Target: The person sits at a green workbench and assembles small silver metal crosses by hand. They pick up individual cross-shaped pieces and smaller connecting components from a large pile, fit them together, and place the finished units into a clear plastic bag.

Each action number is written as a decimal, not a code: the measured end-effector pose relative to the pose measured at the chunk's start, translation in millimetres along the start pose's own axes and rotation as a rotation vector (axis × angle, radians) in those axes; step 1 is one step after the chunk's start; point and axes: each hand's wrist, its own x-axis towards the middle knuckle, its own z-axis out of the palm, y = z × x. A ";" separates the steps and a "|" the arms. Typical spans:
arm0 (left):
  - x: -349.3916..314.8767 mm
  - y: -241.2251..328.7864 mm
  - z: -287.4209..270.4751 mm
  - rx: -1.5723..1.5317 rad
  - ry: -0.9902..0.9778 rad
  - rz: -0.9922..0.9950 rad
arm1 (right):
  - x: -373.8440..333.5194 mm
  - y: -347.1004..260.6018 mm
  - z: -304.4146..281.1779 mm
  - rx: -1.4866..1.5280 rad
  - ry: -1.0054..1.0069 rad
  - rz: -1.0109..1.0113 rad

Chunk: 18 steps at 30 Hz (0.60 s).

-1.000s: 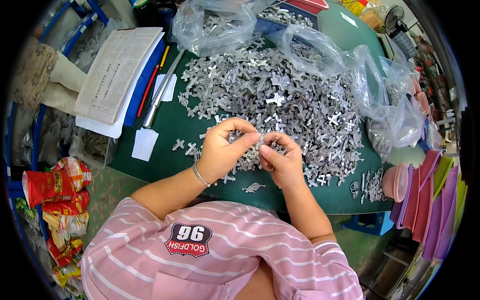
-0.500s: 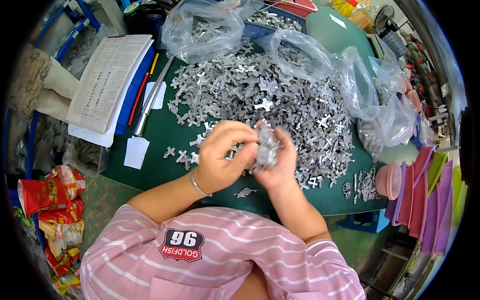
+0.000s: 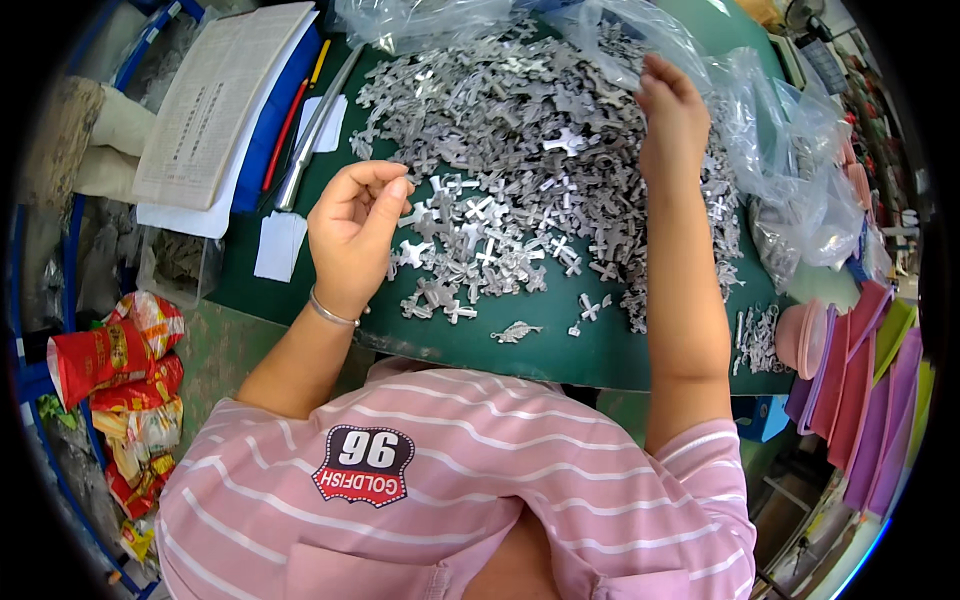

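Observation:
A broad heap of small silver cross-shaped metal pieces (image 3: 510, 110) covers much of the table. A brighter cluster of metal crosses (image 3: 480, 235) lies at its near side. My left hand (image 3: 352, 225) hovers at the left of this cluster, fingers curled and thumb against the index finger; whatever may be between them is hidden. My right hand (image 3: 675, 125) reaches over the heap's right side, fingers stretched and no piece visible in it. Near the front edge lie a fish-shaped metal piece (image 3: 516, 331) and a few loose crosses (image 3: 590, 306).
Clear plastic bags (image 3: 765, 130) lie behind and right of the heap. At left are a printed sheet (image 3: 220, 110), pencils, a metal rod (image 3: 318, 125) and white cards (image 3: 281, 246). A pink cup (image 3: 798, 336) stands at the right edge beside small metal parts (image 3: 758, 340).
My hands were together around a bunch of metal pieces; now they are apart, the right one moved far right. More crosses lie on the table before the heap. The view has shifted.

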 end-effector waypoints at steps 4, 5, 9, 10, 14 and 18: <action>0.4 -14.0 -7.2 0.249 -0.146 -0.085 | -80.5 4.0 -2.2 -0.471 -0.506 -0.256; 2.3 -11.4 -1.7 0.382 -0.202 -0.011 | -92.4 5.3 -0.1 -0.585 -0.627 -0.330; 9.8 -23.3 24.5 0.705 -0.385 0.398 | -116.7 31.0 5.0 -0.697 -0.575 -0.422; 10.6 -30.1 28.8 0.694 -0.434 0.367 | -116.8 36.1 3.7 -0.683 -0.555 -0.412; 12.6 -36.2 29.9 0.738 -0.529 0.347 | -118.5 39.9 -6.2 -0.490 -0.447 -0.106; 5.5 -31.0 31.0 0.574 -0.404 0.225 | -124.3 29.5 -14.7 0.047 -0.366 0.442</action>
